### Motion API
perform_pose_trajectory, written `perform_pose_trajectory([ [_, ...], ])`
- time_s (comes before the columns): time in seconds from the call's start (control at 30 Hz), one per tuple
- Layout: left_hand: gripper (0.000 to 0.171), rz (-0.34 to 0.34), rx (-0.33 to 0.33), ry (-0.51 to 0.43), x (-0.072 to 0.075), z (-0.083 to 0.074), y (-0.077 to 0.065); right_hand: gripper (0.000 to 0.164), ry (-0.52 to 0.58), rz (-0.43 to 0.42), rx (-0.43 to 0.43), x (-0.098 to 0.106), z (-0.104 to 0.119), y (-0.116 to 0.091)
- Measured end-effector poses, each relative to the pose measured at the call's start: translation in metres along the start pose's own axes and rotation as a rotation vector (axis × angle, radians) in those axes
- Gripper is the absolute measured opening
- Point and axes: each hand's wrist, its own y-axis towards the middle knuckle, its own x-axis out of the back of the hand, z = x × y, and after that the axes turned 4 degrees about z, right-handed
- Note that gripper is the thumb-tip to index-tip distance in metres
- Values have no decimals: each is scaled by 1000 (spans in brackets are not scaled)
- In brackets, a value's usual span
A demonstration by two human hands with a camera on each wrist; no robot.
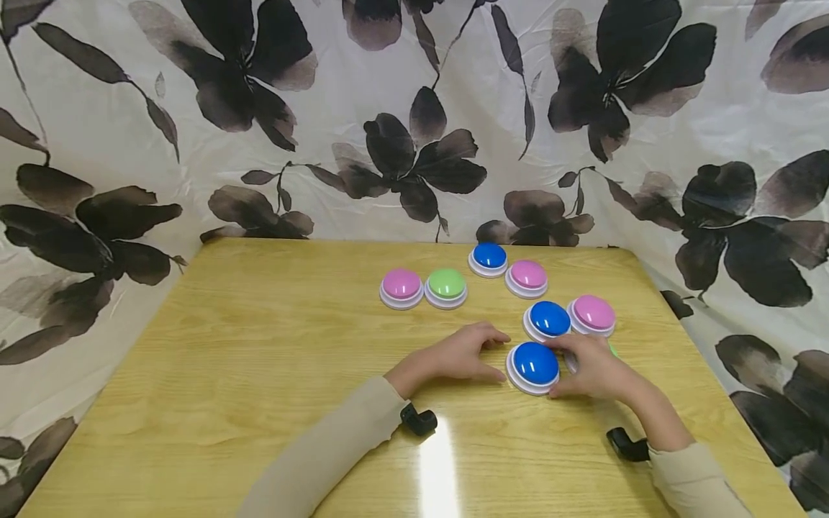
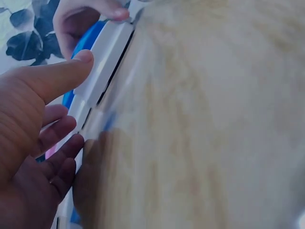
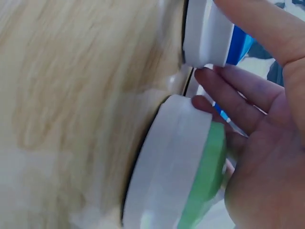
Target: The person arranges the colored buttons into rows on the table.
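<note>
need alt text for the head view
A person's left hand and right hand flank a blue button on a wooden table, the right at its edge. Nearby are two other blue buttons, three pink buttons and two green buttons, one of these mostly hidden.

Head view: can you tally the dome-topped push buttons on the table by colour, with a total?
Blue push buttons: 3
Pink push buttons: 3
Green push buttons: 2 (one mostly hidden behind the right hand)
Total: 8
</note>
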Motion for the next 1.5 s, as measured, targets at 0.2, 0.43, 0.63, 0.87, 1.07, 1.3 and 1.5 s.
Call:
perform_pose_trajectory([
  [0.2, 70, 10, -11, 27, -3, -5, 5, 73, -9, -38, 29, -2, -1, 4],
  [0.43, 73, -31, 48, 25, -5, -5, 3, 72, 73, -30, 10, -10, 10, 14],
  [0.63, 76, -31, 103, -2, -2, -5, 1, 71, 170, 6, -19, -13, 19, 16],
  [0.87, 74, -43, 131, 17, -1, -5, -2, 73, 307, 26, -34, -18, 25, 18],
  [1.07, 72, -38, 130, -9, 1, -4, -6, 75, 320, 20, -9, -25, 25, 20],
  [1.3, 70, -63, 100, -25, 4, 0, -10, 75, 354, -10, 5, -30, 24, 24],
  [1.5, 69, -110, 96, -61, 8, 6, -19, 74, 373, -27, -2, -29, 33, 32],
])
